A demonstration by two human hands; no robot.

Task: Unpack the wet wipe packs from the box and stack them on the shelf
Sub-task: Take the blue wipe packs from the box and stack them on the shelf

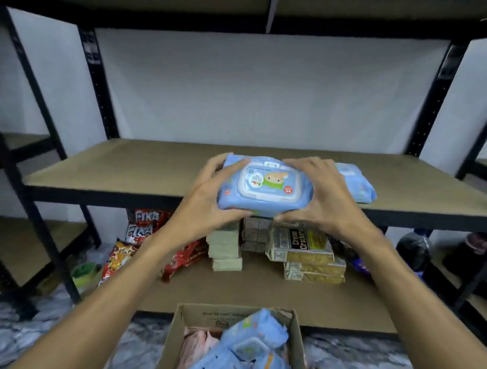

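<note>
White wall [267, 88] shows behind a black rack with brown boards. A blue wipe pack [264, 185] with a white lid is at the front edge of the middle shelf [127, 166] — I cannot tell if it rests on the board. The left hand [208, 199] grips its left end, with fingers curled over the top and the thumb under. The right hand [324, 198] grips its right end the same way. Just behind the right hand a second blue pack [358, 185] lies on the same shelf. On the shelf below sit cracker packs [303, 247] in a pile, and red snack bags [141, 225] to their left. Down at the bottom a cardboard box [176, 336] stands open — more blue packs [256, 342] lie in it, with pink packs [195, 345] beside them.
</note>
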